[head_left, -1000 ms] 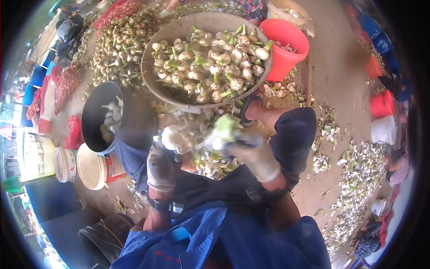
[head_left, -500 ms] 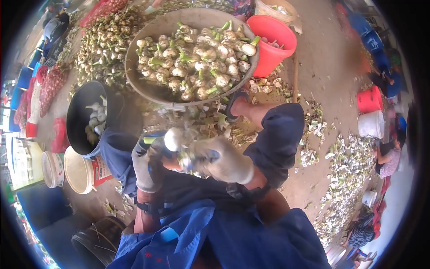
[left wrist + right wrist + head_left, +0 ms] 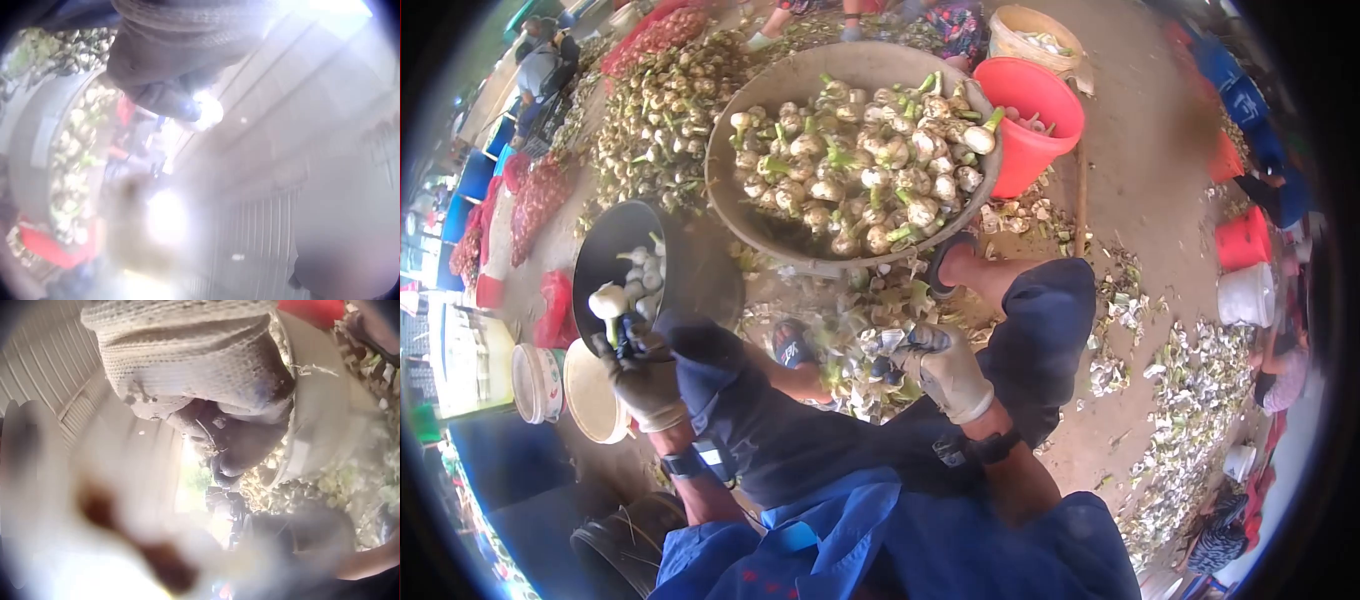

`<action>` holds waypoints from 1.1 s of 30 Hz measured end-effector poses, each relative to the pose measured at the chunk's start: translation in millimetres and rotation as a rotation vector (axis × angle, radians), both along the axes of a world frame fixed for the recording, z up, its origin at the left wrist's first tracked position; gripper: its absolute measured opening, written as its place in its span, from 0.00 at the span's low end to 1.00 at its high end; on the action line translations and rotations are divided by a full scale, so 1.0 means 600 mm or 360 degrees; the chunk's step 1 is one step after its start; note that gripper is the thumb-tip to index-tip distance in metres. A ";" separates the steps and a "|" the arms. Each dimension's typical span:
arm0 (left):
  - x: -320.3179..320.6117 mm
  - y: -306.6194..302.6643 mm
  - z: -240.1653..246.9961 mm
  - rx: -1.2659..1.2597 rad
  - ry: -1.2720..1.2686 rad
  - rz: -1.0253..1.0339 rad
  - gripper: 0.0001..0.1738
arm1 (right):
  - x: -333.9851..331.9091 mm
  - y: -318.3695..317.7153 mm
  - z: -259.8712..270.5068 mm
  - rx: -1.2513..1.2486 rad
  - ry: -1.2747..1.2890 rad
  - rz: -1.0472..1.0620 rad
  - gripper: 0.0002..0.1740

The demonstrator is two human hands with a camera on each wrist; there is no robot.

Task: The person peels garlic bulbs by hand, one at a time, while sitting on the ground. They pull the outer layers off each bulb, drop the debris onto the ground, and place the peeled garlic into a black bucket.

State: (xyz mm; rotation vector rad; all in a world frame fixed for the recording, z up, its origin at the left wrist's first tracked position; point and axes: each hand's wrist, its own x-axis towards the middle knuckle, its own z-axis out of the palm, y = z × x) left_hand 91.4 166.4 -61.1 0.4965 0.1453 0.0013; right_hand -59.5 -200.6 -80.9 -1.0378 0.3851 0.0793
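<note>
My gloved left hand (image 3: 643,385) pinches a cleaned white garlic bulb (image 3: 608,302) by its stem, bulb upward, overlapping the mouth of the black bucket (image 3: 598,248). Several white garlic bulbs (image 3: 643,275) lie inside that bucket. The left wrist view shows the held bulb (image 3: 209,112) washed out by glare at the fingertips. Between the knees, my gloved right hand (image 3: 950,375) is above the peelings (image 3: 865,355). Its dark-tipped fingers (image 3: 250,437) are curled in, and no held thing shows in them. In front sits a wide basin (image 3: 745,105) heaped with untrimmed garlic (image 3: 860,165).
A red bucket (image 3: 1060,125) stands right of the basin, with a cream tub (image 3: 1000,40) behind. White buckets (image 3: 590,395) are beside my left leg. A garlic pile (image 3: 665,130) lies at the back left; scattered skins (image 3: 1190,420) cover the floor at right. Other people sit around.
The hands were together at the bulb, with shreds flying. Since then my left hand has carried the bulb left to the black bucket, while my right hand has stayed near the middle.
</note>
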 end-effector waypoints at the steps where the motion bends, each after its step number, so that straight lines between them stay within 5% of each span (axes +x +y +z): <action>1: 0.008 -0.018 0.020 0.0110 0.0143 0.0150 0.25 | 0.001 -0.007 -0.004 0.0073 0.0031 -0.0009 0.20; 3: 0.021 -0.035 0.019 0.0233 0.0283 0.0295 0.26 | 0.006 -0.016 -0.008 0.0030 0.0036 0.0014 0.19; 5: 0.032 -0.055 -0.004 0.0330 -0.0107 -0.0529 0.24 | 0.014 -0.026 -0.013 -0.0015 0.0047 0.0044 0.18; 6: 0.037 -0.067 -0.015 0.0334 -0.0102 -0.0533 0.24 | 0.018 -0.034 -0.016 -0.0071 0.0195 0.0120 0.18; 8: 0.059 -0.149 -0.017 0.2250 -0.0565 -0.0324 0.19 | 0.030 -0.048 -0.024 -0.0126 0.0335 0.0198 0.20; 10: 0.076 -0.263 0.036 0.1719 0.0017 -0.0504 0.13 | 0.034 -0.055 -0.040 -0.0562 0.0356 0.0259 0.23; 12: 0.135 -0.301 -0.017 0.2053 -0.0435 -0.0669 0.19 | 0.033 -0.056 -0.065 -0.0507 0.0334 0.0181 0.23; 16: 0.234 -0.397 -0.104 0.3250 -0.1085 -0.0486 0.26 | 0.036 -0.052 -0.094 -0.0431 0.0422 0.0210 0.23; 18: 0.276 -0.433 -0.145 0.3521 -0.0930 -0.0896 0.26 | 0.040 -0.045 -0.113 -0.0435 0.0438 0.0228 0.25; 19: 0.283 -0.450 -0.157 0.3726 -0.1003 -0.0828 0.28 | 0.046 -0.045 -0.110 -0.0476 0.0390 0.0240 0.25; 26: 0.302 -0.462 -0.151 0.3680 -0.0952 -0.0777 0.34 | 0.066 -0.052 -0.088 -0.0670 0.0261 0.0326 0.23; 28: 0.285 -0.443 -0.093 0.2794 -0.0566 -0.1292 0.32 | 0.045 -0.035 -0.118 -0.0341 0.0212 -0.0059 0.22; 30: 0.268 -0.400 -0.064 0.2457 -0.2219 -0.1069 0.29 | 0.042 -0.059 -0.087 -0.0358 0.0212 0.0039 0.21; 32: 0.212 -0.359 -0.038 0.1861 -0.0727 -0.1623 0.27 | 0.035 -0.068 -0.075 -0.0187 0.0242 0.0061 0.21; 33: 0.148 -0.365 0.019 0.2041 -0.1309 -0.1395 0.21 | 0.033 -0.062 -0.077 0.0058 0.0139 -0.0074 0.20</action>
